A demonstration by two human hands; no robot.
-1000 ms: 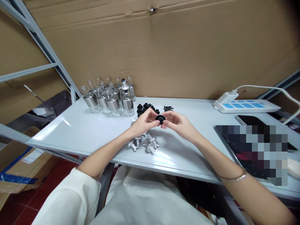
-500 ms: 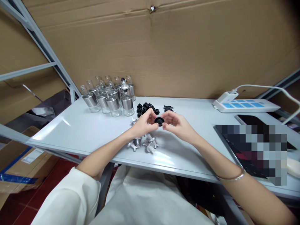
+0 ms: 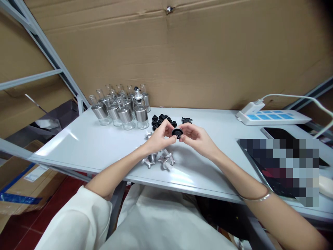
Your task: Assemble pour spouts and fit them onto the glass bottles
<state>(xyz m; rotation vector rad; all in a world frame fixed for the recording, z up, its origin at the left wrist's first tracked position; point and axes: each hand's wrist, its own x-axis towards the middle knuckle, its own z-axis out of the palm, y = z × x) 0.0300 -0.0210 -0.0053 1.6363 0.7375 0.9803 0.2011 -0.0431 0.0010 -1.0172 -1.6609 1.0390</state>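
Note:
Between my two hands is a round black stopper (image 3: 178, 133) with a silvery rim, its black underside and central hole facing me. My left hand (image 3: 161, 138) pinches its left edge with thumb and fingers. From the right side, my right hand (image 3: 195, 137) grips the same piece. Below my left hand lie several silver spout caps (image 3: 166, 159) on the white table (image 3: 205, 170). Just behind the hands is a heap of small black stoppers (image 3: 158, 121), and to its right a few thin black parts (image 3: 186, 119).
Several glass bottles with steel bands (image 3: 126, 114) stand at the back left; one bottle (image 3: 141, 114) carries a silver spout top. To the right are a white power strip (image 3: 275, 117) with a cable, a phone (image 3: 270, 132) and a blurred-out tablet (image 3: 256, 163). A cardboard wall (image 3: 182, 62) rises behind.
The black stopper has tilted slightly between my fingers, so that its central hole shows more. Both hands stay in nearly the same place.

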